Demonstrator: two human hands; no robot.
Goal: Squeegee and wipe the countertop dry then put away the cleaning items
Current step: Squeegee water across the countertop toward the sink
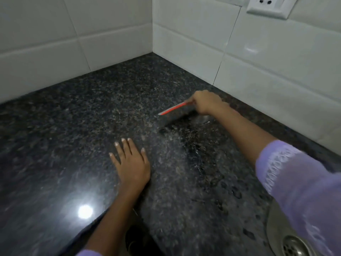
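Observation:
A dark speckled granite countertop [83, 117] fills the view and runs into a tiled corner. My right hand [205, 103] is stretched toward the right wall and grips a squeegee [175, 112] with a red-orange top strip and a dark blade; the blade is blurred and rests on the stone. A wet streak with water beads [193, 154] trails from the blade toward me. My left hand [132, 163] lies flat on the counter, palm down and fingers spread, holding nothing.
White tiled walls [258, 58] meet in the corner behind the counter. A white wall socket [265, 6] sits at the upper right. A steel sink with its drain [293, 244] shows at the lower right, partly under my lilac sleeve [304, 191].

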